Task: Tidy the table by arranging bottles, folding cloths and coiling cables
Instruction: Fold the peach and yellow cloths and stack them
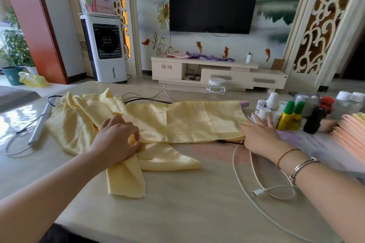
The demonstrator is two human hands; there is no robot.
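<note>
**Yellow cloths half sorted, cables still loose on the table**

Seen from a head-worn camera, two bare arms reach over a pale table (177, 213). The left hand (116, 140) rests on a heap of yellow cloth (83, 116); its thumb and forefinger curl together and pinch a fold of the fabric, the other fingers bent over it. From under these fingers one strip of cloth trails toward the person, and a rumpled mass lies just beyond and to the left of them.

The right hand (258, 136) lies flat, fingers straight and slightly spread, pressing the right edge of a flatter, smoothed yellow cloth (197, 120) that spans the gap between the two hands. Just past these fingertips stands a tight cluster of bottles (286, 112), white, yellow-green and dark, already grouped together. To the right of that hand sits a stack of folded peach cloths (349, 136).

A white cable (262, 191) loops loosely on the table below the right wrist, uncoiled. A black cable (150, 101) runs beyond the cloths, far from both hands, and grey cables (17, 144) sprawl well to the left of the left fingers.

Judging by this layout, the bottles look arranged and some cloths are folded; the yellow cloths are mid-fold, and every cable remains to be coiled.
</note>
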